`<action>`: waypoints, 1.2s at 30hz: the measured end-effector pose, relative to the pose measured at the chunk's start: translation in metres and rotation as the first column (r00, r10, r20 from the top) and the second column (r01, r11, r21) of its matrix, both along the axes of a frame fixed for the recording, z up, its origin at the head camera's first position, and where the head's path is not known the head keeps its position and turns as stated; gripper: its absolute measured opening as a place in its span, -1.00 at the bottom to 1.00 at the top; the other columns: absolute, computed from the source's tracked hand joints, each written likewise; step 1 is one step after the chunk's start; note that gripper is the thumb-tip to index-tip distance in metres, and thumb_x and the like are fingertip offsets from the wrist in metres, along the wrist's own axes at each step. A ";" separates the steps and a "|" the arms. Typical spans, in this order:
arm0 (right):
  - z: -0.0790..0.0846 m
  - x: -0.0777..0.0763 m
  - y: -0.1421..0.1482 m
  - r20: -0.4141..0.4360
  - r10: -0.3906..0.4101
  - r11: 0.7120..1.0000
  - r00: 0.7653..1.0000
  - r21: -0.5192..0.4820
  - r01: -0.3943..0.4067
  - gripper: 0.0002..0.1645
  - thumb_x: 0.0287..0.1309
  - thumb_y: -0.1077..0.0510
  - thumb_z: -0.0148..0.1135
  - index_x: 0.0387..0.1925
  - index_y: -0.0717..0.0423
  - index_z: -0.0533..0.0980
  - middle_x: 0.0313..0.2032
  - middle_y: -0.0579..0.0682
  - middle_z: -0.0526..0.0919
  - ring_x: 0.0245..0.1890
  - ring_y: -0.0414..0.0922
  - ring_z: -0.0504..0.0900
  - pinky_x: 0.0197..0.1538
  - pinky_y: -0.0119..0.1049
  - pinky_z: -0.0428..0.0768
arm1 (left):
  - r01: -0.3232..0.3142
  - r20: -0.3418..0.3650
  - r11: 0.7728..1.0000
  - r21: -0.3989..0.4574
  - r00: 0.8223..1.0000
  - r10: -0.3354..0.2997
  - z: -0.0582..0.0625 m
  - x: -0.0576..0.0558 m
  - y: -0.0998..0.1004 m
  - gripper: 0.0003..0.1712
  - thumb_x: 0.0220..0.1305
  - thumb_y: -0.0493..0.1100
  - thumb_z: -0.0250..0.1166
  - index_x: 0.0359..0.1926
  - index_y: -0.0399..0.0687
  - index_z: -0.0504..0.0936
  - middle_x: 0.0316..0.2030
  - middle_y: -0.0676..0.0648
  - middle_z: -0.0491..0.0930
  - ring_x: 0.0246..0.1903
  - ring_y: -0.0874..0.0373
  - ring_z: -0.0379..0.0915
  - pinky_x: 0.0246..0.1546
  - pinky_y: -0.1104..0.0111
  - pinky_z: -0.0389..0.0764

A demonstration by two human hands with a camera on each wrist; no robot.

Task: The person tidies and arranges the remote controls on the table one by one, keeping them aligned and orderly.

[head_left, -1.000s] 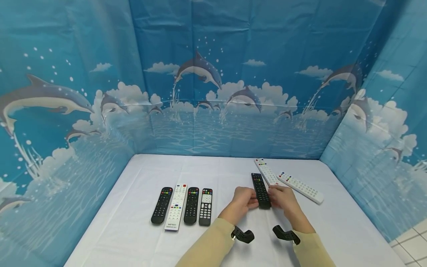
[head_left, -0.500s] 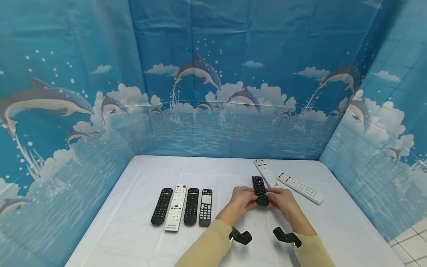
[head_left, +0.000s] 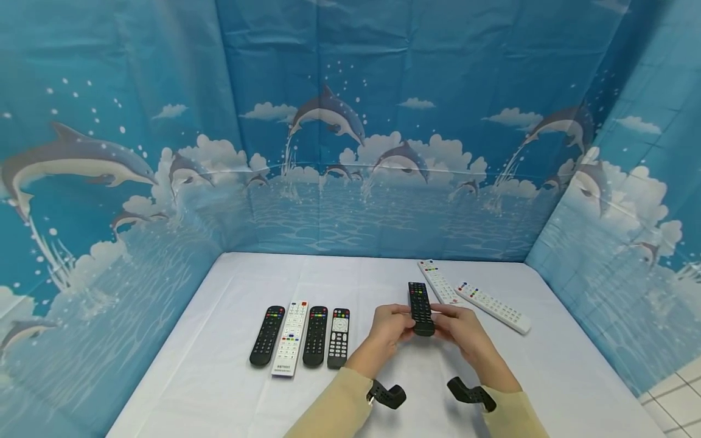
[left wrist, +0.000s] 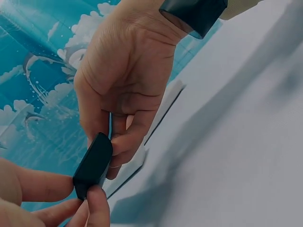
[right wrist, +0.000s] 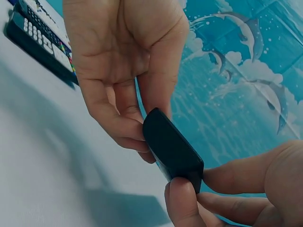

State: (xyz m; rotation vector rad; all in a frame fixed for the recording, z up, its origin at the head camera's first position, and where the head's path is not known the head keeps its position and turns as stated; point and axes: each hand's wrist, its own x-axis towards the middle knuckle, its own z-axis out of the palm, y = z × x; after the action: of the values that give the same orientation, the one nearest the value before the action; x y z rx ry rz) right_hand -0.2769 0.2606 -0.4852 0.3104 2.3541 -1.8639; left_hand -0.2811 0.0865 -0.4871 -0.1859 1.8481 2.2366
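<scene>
Both hands hold a black remote control [head_left: 420, 304], its coloured buttons toward the far end. My left hand [head_left: 387, 328] grips its left edge near the bottom end, and my right hand [head_left: 459, 325] pinches the opposite edge. In the left wrist view the remote's end [left wrist: 93, 161] faces the camera, raised over the white cloth with a shadow below; fingers of both hands touch it. The right wrist view has the same end [right wrist: 171, 146] between the fingertips of both hands. Just beyond my right hand lie a white remote [head_left: 440, 283] and a second white remote [head_left: 495, 308], angled.
Left of my hands, a row holds a black remote [head_left: 267, 336], a white remote [head_left: 290, 339], another black remote [head_left: 315, 337] and a smaller black remote with pale buttons [head_left: 338, 339]. Dolphin-print curtains [head_left: 350, 207] enclose the white-covered table [head_left: 219, 389].
The black remote in my hands has moved slightly left, away from the white remotes, and both hands have shifted left with it. The other remotes stay in place.
</scene>
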 end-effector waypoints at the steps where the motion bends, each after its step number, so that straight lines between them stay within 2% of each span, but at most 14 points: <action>1: 0.001 0.000 -0.002 -0.006 0.003 1.000 1.000 -0.003 -0.003 -0.47 0.36 0.24 0.16 0.33 0.28 0.43 0.17 0.32 0.52 -0.22 -0.08 0.67 -0.16 -0.28 0.72 | -0.004 -0.012 1.000 -0.004 1.000 0.003 0.002 0.001 -0.002 -0.69 0.16 -0.52 0.28 -0.05 -0.32 0.68 -0.28 -0.14 0.65 -0.36 0.12 0.62 -0.25 0.22 0.70; 9: 0.009 0.005 -0.016 -0.036 0.017 1.000 0.999 0.005 -0.017 -0.46 0.35 0.22 0.19 0.32 0.26 0.44 0.17 0.30 0.54 -0.18 -0.07 0.68 -0.13 -0.27 0.71 | -0.013 -0.095 1.000 -0.020 0.995 0.011 0.012 0.011 -0.017 -0.60 0.19 -0.53 0.26 0.07 -0.34 0.65 -0.20 -0.14 0.61 -0.24 0.09 0.64 -0.20 0.26 0.71; 15: 0.011 0.005 -0.027 -0.058 0.033 0.999 0.998 0.002 -0.033 -0.46 0.31 0.24 0.21 0.30 0.24 0.46 0.12 0.27 0.59 -0.16 -0.05 0.69 -0.13 -0.26 0.72 | -0.019 -0.119 1.000 -0.017 0.993 0.017 0.014 0.017 -0.029 -0.58 0.23 -0.52 0.24 0.13 -0.38 0.60 -0.17 -0.17 0.58 -0.21 0.07 0.63 -0.15 0.25 0.71; 24: 0.006 0.007 -0.051 -0.058 0.064 0.998 0.996 -0.017 -0.065 -0.46 0.26 0.33 0.17 0.29 0.23 0.47 -0.12 0.15 0.69 -0.25 -0.06 0.70 -0.19 -0.25 0.73 | -0.064 -0.148 0.993 -0.102 0.988 0.048 0.011 0.026 -0.049 -0.57 0.24 -0.50 0.24 0.15 -0.36 0.60 -0.16 -0.16 0.56 -0.25 0.10 0.61 -0.20 0.31 0.71; 29: 0.001 0.009 -0.065 -0.052 0.082 0.996 0.995 -0.012 -0.083 -0.46 0.23 0.34 0.16 0.27 0.24 0.48 -0.19 0.11 0.70 -0.29 -0.06 0.69 -0.23 -0.22 0.72 | -0.061 -0.161 0.989 -0.137 0.986 0.039 0.008 0.031 -0.063 -0.57 0.25 -0.50 0.22 0.16 -0.40 0.58 -0.15 -0.20 0.55 -0.26 0.10 0.60 -0.20 0.28 0.71; 36: -0.008 0.013 -0.081 -0.038 0.107 0.994 0.993 -0.016 -0.108 -0.45 0.17 0.38 0.16 0.23 0.27 0.51 -0.25 0.09 0.71 -0.33 -0.05 0.70 -0.26 -0.21 0.73 | -0.056 -0.141 0.982 -0.179 0.990 0.031 -0.001 0.038 -0.081 -0.58 0.26 -0.48 0.24 0.15 -0.44 0.57 -0.17 -0.18 0.58 -0.27 0.11 0.62 -0.22 0.28 0.71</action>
State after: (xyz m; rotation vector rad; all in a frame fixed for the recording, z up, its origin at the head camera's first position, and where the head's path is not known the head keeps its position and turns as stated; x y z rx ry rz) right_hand -0.2637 0.1793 -0.4929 0.1451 2.3255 -1.8561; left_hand -0.2429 0.0054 -0.4878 -0.1065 2.1425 2.1555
